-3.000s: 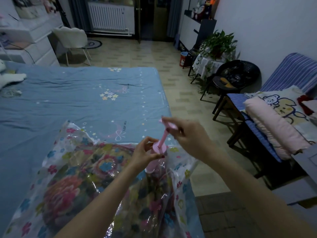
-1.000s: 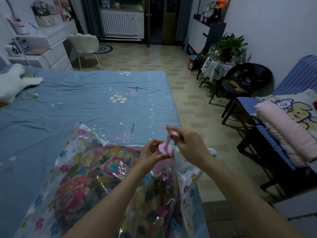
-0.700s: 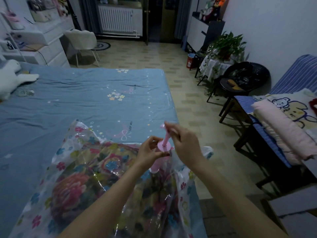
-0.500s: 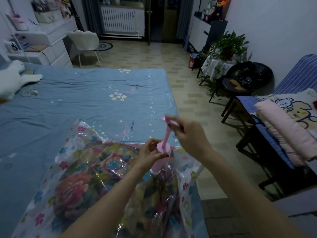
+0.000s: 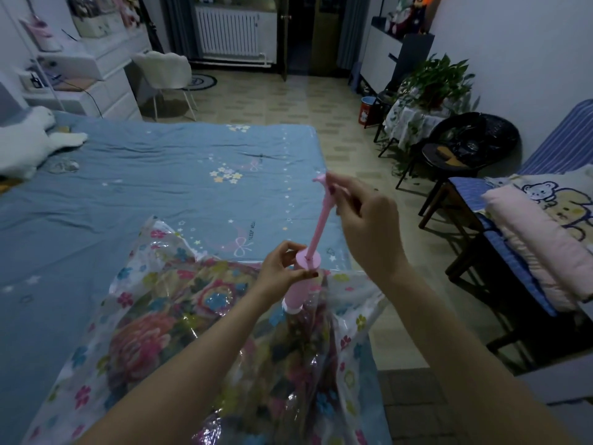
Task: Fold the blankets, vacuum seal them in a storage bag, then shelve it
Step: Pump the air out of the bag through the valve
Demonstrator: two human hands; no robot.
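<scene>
- On the near corner of the bed: storage bag, clear plastic printed with small flowers, lying flat on the blue sheet with a floral blanket folded inside. Its right edge overhangs the mattress side.
- Hand pump, pink: barrel stands on the bag's upper right area, presumably over the valve, though the valve itself is hidden. The long axis runs up and slightly away from the person, leaning right at the top.
- Plunger rod: drawn well out of the barrel, its handle high above the collar.
- Left hand: closed round the top of the barrel just under the collar, fingers pinching it steady.
- Right hand: closed on the plunger handle, directly above and slightly right of the left hand. This is the working hand; the next stroke looks to be a push straight down along the rod, toward the left hand.
- Judgement: sealing is under way. The bag looks loose and crinkled, so more strokes are likely needed. A push off the axis could tip the barrel.
- Surface: soft mattress, giving little firm backing under the pump.
- Room: tiled floor to the right, a bench bearing more folded bedding, a potted plant, a white chair, a radiator at the far end. No shelf identifiable.
</scene>
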